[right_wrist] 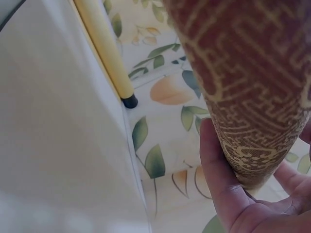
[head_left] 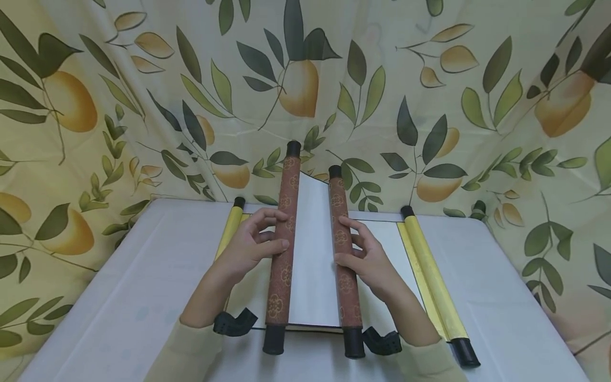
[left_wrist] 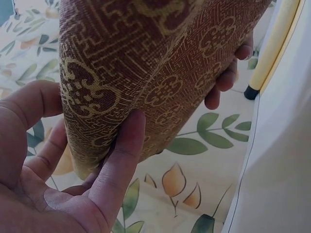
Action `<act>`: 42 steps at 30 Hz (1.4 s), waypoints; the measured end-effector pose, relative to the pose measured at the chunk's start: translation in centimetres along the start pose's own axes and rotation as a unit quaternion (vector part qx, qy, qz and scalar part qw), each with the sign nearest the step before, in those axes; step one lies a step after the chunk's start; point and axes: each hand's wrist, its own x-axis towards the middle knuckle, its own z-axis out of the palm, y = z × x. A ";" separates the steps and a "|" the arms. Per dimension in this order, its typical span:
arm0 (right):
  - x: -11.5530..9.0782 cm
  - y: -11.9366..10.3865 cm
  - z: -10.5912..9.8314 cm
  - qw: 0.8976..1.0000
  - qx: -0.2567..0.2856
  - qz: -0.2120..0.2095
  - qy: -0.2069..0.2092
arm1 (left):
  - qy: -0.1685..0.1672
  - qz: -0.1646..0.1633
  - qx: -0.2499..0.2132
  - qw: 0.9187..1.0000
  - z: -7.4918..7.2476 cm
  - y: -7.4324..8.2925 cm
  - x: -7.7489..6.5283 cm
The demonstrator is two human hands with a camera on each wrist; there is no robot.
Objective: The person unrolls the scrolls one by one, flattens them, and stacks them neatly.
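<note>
Two brown brocade rolls, one in each of my hands — a single scroll partly unrolled, a white sheet stretched between them. Left roll and right roll carry gold roundel patterning and black end knobs; both are held above the table, near ends low, far ends raised toward the backdrop. My left hand curls round the left roll, thumb under, fingers over the top. My right hand wraps the right roll likewise. Beneath lies a second scroll, opened flat on the white table — yellow rollers at either side, black tips. Leaf-and-fruit cloth hangs behind.
</note>
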 end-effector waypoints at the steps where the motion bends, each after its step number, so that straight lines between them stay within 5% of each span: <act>1: 0.0 0.0 0.0 1.000 -0.001 0.000 0.001 | 0.000 0.001 0.000 1.000 0.0 0.1 0.0; 42: 0.3 0.2 -0.1 1.000 0.000 0.002 0.001 | 0.008 0.004 -0.021 1.000 -0.7 0.0 0.1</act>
